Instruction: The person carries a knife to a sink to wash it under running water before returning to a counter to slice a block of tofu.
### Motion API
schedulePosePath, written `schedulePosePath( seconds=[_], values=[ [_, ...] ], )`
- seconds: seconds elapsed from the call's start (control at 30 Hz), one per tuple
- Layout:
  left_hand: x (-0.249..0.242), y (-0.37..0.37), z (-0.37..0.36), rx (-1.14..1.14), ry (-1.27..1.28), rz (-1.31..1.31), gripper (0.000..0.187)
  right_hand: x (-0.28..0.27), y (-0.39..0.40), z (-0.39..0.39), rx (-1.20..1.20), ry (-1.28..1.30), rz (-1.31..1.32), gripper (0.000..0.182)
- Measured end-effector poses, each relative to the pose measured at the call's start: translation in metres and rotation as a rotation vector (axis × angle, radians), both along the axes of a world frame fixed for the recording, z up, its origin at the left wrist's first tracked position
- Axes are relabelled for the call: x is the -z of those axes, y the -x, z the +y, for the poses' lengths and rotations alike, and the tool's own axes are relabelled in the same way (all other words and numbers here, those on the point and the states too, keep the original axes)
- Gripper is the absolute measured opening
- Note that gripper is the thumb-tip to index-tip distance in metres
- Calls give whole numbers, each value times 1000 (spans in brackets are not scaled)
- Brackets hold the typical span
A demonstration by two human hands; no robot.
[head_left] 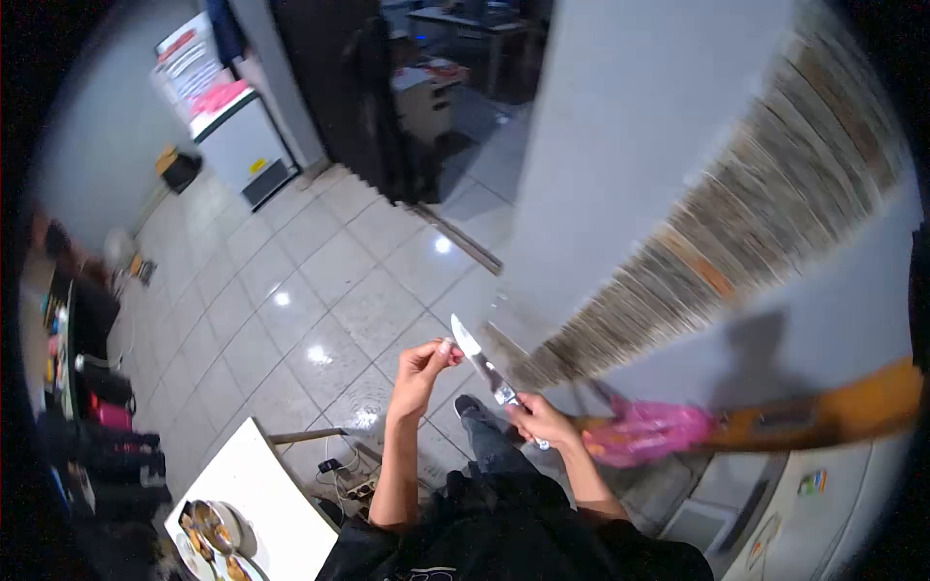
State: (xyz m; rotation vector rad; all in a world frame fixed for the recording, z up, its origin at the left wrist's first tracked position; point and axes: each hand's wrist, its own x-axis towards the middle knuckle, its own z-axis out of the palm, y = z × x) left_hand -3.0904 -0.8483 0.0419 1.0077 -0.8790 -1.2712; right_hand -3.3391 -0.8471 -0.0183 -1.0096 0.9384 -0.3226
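My right hand [542, 422] is wrapped around the handle of a folding knife [480, 361]. The blade is out and points up and to the left, away from my body. Close to the left side of the blade, my left hand [423, 370] has its thumb and fingers pinched together. Whether anything small sits between those fingertips, I cannot make out. Both hands are held in the air in front of my black shirt, over the tiled floor.
A white table [266, 484] with a bowl of food [235, 526] stands at lower left. At right, a pink plastic bag [651, 432] lies by an orange-brown wooden surface [823, 412]. Ahead are a doorway, a tiled floor [281, 257] and a white chest freezer [237, 145].
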Motion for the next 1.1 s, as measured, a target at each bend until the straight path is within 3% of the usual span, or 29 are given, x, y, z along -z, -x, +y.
schedulePosePath(
  seconds=[0.1,0.13,0.27,0.37,0.4,0.5,0.57,0.63,0.67,0.7,0.73,0.77,0.8,0.83,0.9,1.0,1.1],
  values=[
    [-12,-57,-14,-46,-4,-262,28,-11,-70,-64,-130,62,69,14],
    [-14,-86,-20,-10,-37,-529,28,-3,-95,-90,-188,48,24,17],
    [-22,-190,-39,-3,-203,-961,38,-26,-221,-177,-419,237,136,17],
    [-71,-252,-36,-204,-109,-914,39,-53,-316,-238,-534,363,-47,21],
    [-103,-269,-31,-249,-112,-761,40,-70,-348,-250,-565,377,-150,21],
    [-133,-325,-3,-305,283,-318,42,-113,-453,-283,-615,383,-424,20],
    [-104,-368,-2,-239,671,71,51,-115,-520,-292,-596,334,-544,20],
    [-50,-425,-6,-319,750,372,56,-71,-615,-283,-504,355,-521,21],
    [-20,-458,-6,-612,332,351,64,-37,-659,-280,-445,380,-439,21],
    [7,-498,-26,-682,25,188,63,-4,-690,-291,-681,330,-193,20],
    [51,-526,-30,-715,-309,-148,60,20,-724,-302,-905,279,54,20],
    [107,-542,-22,-569,-532,-773,57,39,-747,-302,-911,220,24,19],
    [144,-563,-15,-365,-539,-1130,54,58,-762,-298,-906,160,-9,19],
    [158,-584,-14,-264,-506,-1079,51,54,-777,-302,-904,-23,-13,19],
    [94,-607,-52,-630,-685,109,47,39,-804,-315,-846,-249,-15,20],
    [103,-666,-64,-676,-716,-434,43,15,-834,-338,-789,-266,-28,22],
    [63,-735,-98,-752,-603,-416,43,-22,-873,-367,-761,-235,-53,22]
  ],
)
